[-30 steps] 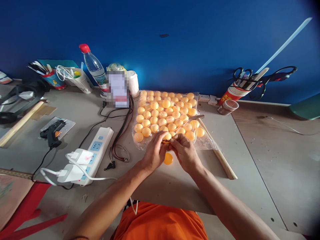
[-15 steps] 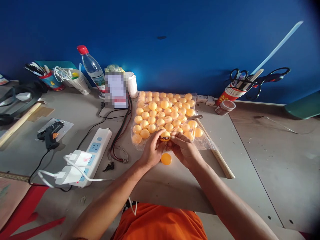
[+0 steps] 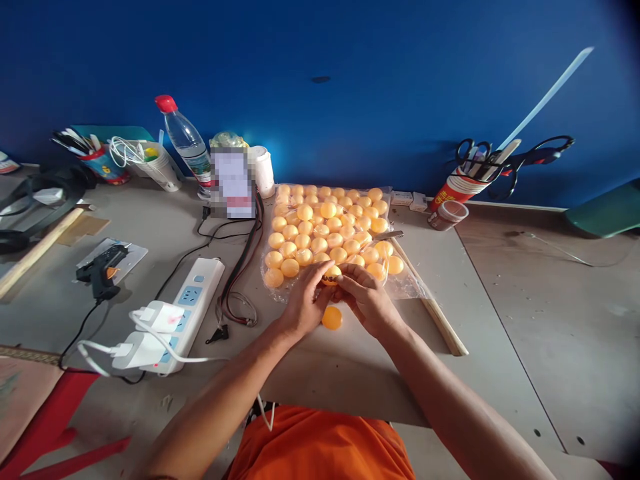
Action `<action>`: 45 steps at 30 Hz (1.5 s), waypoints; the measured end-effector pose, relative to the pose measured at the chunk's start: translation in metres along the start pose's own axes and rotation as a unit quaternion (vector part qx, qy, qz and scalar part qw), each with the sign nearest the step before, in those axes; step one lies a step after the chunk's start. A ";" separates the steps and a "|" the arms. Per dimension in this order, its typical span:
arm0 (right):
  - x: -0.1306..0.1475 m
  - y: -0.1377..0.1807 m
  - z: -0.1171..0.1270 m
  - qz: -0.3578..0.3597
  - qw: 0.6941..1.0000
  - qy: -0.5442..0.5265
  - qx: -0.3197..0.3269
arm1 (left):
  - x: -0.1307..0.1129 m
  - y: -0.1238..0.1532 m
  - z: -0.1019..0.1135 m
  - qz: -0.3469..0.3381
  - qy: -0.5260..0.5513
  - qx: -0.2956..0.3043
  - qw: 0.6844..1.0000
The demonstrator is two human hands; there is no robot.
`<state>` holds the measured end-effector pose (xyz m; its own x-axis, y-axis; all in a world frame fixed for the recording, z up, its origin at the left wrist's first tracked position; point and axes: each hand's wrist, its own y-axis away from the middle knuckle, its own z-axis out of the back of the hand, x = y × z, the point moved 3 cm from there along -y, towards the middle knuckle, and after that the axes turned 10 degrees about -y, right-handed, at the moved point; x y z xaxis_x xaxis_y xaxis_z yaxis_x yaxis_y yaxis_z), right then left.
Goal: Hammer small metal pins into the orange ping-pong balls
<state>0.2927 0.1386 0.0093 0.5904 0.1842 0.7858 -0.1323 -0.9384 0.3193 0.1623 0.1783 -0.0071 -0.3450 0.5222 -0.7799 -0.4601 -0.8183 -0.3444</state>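
Observation:
Between my two hands is an orange ping-pong ball (image 3: 331, 272) with dark print on its near side. My left hand (image 3: 306, 300) curls round its left side, thumb and fingers closed on it. From the right, my right hand (image 3: 369, 298) pinches it with thumb and fingertips. A second orange ping-pong ball (image 3: 332, 318) lies on the table just below my hands. Beyond them, a clear plastic bag (image 3: 407, 283) full of orange ping-pong balls (image 3: 320, 230) lies flat, several rows deep. My fingers hide part of the held ball.
A wooden stick (image 3: 435, 313) and a metal blade-like tool (image 3: 389, 235) lie at the bag's right. To the left are a power strip (image 3: 203, 283), cables, a glue gun (image 3: 103, 270), a phone (image 3: 233, 180) and a water bottle (image 3: 187, 143). A cup with scissors (image 3: 457, 187) stands back right.
The held ball has turned between my fingers, so its dark print sits lower and shows less. My right fingers have shifted slightly over it. The loose ball has stayed in place.

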 end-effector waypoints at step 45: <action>0.007 0.003 0.009 0.127 0.924 0.360 0.025 | -0.002 0.002 -0.001 0.225 0.369 0.132 0.892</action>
<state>0.3033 0.1341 0.0112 -0.1394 0.0859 0.9865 -0.1464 -0.9871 0.0653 0.1633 0.1754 -0.0070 0.0441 -0.2245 -0.9735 -0.6216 -0.7690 0.1493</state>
